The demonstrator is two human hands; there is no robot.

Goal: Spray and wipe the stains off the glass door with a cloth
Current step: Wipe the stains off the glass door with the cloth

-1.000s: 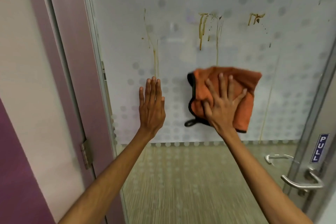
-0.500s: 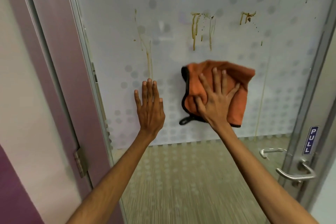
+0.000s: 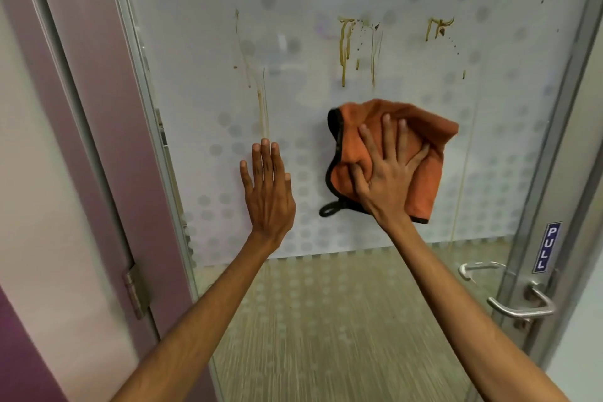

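Orange microfibre cloth with black edging (image 3: 422, 179) lies bunched against the frosted, dot-patterned glass door (image 3: 195, 75), just below the middle brown drip stains (image 3: 344, 49). Right hand (image 3: 386, 170) presses it flat, fingers spread. Left hand (image 3: 269, 192) rests flat on the glass beside it, fingers together. Steel lever handle (image 3: 522, 307) and blue PULL label (image 3: 547, 246) at right; purple door frame (image 3: 107, 108) at left. Cloth is nearer the stains than a second ago

Even, bright indoor light. Ceiling lamps glare as reflections along the top edge of the glass door (image 3: 408, 173). Wide-angle distortion bows the frame edges; slight softness throughout.
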